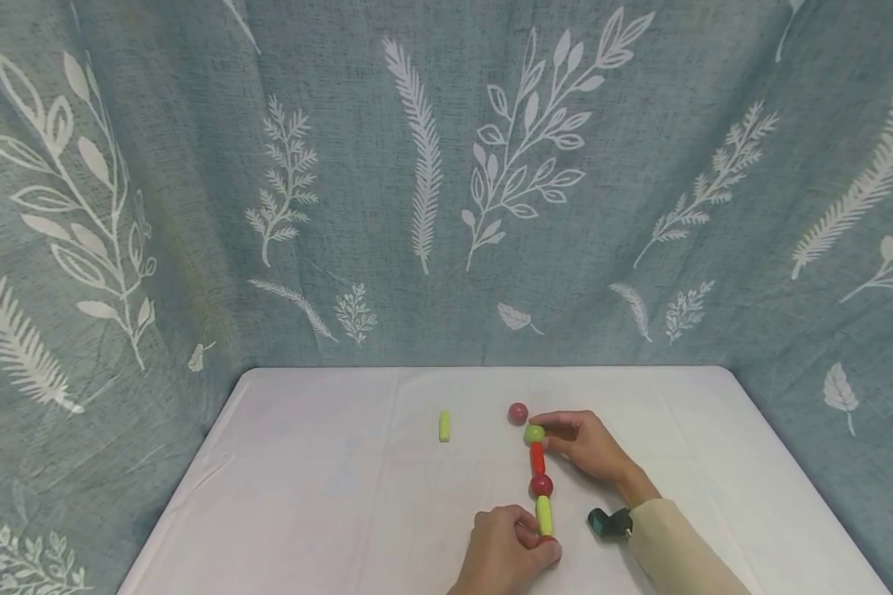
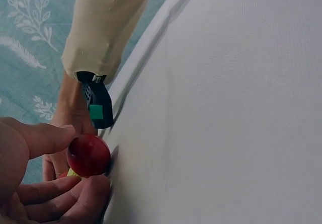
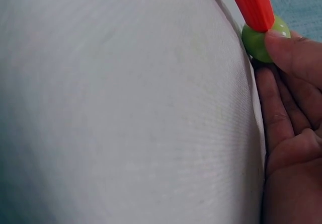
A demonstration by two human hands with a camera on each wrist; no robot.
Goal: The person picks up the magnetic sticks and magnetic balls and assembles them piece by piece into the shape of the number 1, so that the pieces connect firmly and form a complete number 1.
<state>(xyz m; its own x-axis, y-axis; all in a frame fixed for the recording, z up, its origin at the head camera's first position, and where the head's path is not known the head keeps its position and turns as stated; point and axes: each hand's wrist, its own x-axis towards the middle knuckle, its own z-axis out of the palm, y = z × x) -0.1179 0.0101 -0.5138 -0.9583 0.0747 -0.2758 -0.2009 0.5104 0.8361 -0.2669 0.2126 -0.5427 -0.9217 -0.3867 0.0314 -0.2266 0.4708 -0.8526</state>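
A row of balls and rods runs toward the camera on the table: a green ball (image 1: 534,434), a red rod (image 1: 538,459), a red ball (image 1: 541,485), a yellow-green rod (image 1: 544,516) and another red ball (image 2: 88,156) at the near end. My right hand (image 1: 591,446) pinches the green ball between thumb and fingers; in the right wrist view the red rod's end meets that ball. At the near end, my left hand (image 1: 500,549) holds the red ball between thumb and fingers, partly hiding it in the head view.
A loose reddish ball (image 1: 518,413) sits just beyond the green ball. Farther left lies a separate yellow-green rod (image 1: 444,426). The white-covered table (image 1: 305,479) ends at a patterned blue-grey curtain (image 1: 446,314). A dark wrist camera (image 1: 608,523) sits below the right sleeve.
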